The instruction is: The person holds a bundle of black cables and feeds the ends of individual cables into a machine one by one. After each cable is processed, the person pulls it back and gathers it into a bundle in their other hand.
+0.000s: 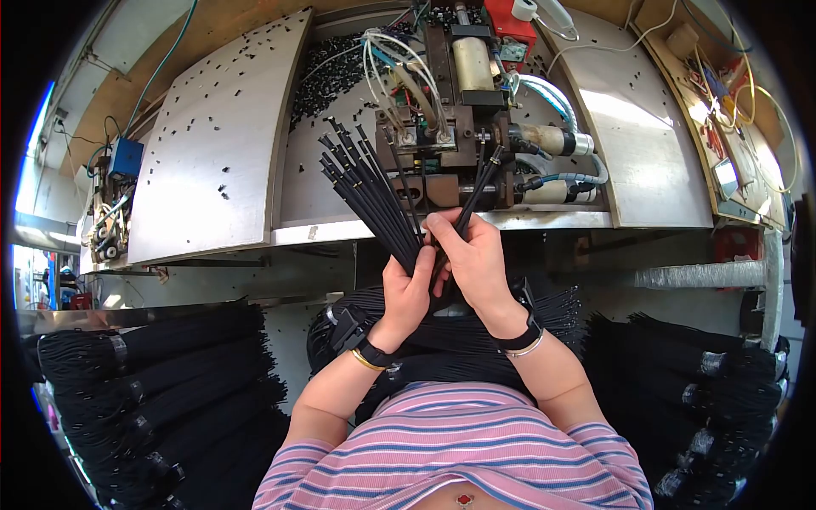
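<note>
My left hand is closed round a fanned bundle of thin black rods, their metal-banded tips pointing up and to the left. Beside it, my right hand holds a smaller group of black rods that slant up to the right. The thumb and index finger of my right hand meet near the lower end of a single rod between the two groups. Just beyond both hands is a machine with cylinders and tubes. More black rods lie across my lap beneath the hands.
Large tied bundles of black rods hang at the left and right. Small black pieces are scattered over the metal table. A red box stands behind the machine, and a blue box sits far left.
</note>
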`<act>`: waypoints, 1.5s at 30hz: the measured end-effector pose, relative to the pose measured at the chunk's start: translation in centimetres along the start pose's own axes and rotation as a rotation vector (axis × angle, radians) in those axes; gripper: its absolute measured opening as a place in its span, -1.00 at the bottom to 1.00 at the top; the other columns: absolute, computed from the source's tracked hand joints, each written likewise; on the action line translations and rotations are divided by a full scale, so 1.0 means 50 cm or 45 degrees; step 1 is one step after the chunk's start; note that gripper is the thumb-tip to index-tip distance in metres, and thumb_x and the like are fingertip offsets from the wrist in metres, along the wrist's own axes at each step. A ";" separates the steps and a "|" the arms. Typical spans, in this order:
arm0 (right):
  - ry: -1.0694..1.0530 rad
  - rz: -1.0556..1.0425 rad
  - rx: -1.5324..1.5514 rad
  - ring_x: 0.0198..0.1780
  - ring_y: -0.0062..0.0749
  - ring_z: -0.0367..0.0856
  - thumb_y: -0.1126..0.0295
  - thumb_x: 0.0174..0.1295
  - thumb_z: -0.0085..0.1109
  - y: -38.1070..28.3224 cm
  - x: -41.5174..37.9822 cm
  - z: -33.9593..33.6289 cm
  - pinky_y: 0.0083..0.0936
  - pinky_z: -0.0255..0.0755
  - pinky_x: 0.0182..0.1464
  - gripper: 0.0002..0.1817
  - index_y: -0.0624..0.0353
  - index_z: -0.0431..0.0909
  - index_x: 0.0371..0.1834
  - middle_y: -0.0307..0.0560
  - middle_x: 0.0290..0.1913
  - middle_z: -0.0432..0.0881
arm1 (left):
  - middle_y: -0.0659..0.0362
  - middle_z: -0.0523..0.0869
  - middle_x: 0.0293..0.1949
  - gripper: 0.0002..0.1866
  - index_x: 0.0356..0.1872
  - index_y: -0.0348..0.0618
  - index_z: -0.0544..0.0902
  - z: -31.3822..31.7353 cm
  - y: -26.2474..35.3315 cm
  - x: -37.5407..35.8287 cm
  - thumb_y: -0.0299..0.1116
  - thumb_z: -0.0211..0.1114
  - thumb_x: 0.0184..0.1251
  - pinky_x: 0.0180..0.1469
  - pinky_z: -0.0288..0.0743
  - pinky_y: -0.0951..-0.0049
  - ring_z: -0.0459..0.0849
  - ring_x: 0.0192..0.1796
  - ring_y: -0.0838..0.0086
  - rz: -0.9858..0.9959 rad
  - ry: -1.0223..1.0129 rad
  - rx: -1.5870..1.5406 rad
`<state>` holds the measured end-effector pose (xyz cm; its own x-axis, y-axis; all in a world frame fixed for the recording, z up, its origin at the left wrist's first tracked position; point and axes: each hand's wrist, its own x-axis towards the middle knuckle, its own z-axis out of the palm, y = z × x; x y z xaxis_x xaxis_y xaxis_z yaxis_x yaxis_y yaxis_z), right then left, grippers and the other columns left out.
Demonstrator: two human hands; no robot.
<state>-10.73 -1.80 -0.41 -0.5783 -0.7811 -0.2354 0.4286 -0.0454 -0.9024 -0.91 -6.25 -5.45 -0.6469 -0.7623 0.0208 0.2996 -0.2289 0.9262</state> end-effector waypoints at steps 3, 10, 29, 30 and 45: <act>-0.025 0.020 -0.021 -0.69 -0.63 0.44 0.33 0.27 0.12 -0.006 0.001 -0.003 -0.70 0.31 -0.77 -0.79 0.30 0.53 -0.30 -0.20 -0.51 0.54 | 0.23 0.56 -0.45 -0.80 -0.04 -0.24 0.47 0.000 -0.001 0.000 -0.38 0.00 0.45 -0.61 0.28 0.72 0.44 -0.56 0.69 -0.008 0.000 0.017; -0.153 0.079 -0.125 -0.69 -0.65 0.44 0.33 0.28 0.11 -0.010 -0.007 -0.016 -0.71 0.31 -0.76 -0.79 0.29 0.55 -0.31 -0.21 -0.51 0.53 | 0.25 0.55 -0.46 -0.80 -0.03 -0.25 0.45 -0.002 -0.021 -0.010 -0.39 0.02 0.44 -0.59 0.30 0.73 0.46 -0.55 0.69 -0.009 -0.039 0.039; -0.031 0.035 -0.062 -0.70 -0.60 0.46 0.31 0.28 0.11 0.006 -0.016 -0.013 -0.68 0.33 -0.79 -0.77 0.30 0.53 -0.30 -0.18 -0.50 0.55 | 0.30 0.54 -0.45 -0.83 -0.08 -0.26 0.46 0.004 -0.016 -0.019 -0.40 0.03 0.44 -0.58 0.28 0.73 0.44 -0.54 0.72 0.009 -0.003 0.000; -0.032 0.036 -0.063 -0.70 -0.60 0.46 0.31 0.28 0.11 0.004 -0.015 -0.014 -0.68 0.33 -0.79 -0.77 0.30 0.53 -0.30 -0.18 -0.50 0.55 | 0.29 0.54 -0.45 -0.83 -0.07 -0.25 0.46 0.006 -0.015 -0.019 -0.40 0.03 0.44 -0.58 0.28 0.73 0.44 -0.54 0.72 -0.003 0.004 -0.020; 0.040 -0.062 -0.173 -0.67 -0.67 0.47 0.38 0.24 0.15 0.027 -0.048 -0.028 -0.73 0.31 -0.75 -0.84 0.29 0.54 -0.30 -0.23 -0.52 0.56 | 0.29 0.53 -0.45 -0.79 0.00 -0.26 0.46 0.006 -0.040 -0.055 -0.43 0.00 0.44 -0.55 0.31 0.69 0.45 -0.53 0.70 -0.009 -0.032 0.068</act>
<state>-9.75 0.86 -1.55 -0.6183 -0.7601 -0.1997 0.3029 0.0040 -0.9530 0.06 -3.50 -7.24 -0.6666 -0.7451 0.0228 0.2572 -0.2012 0.9452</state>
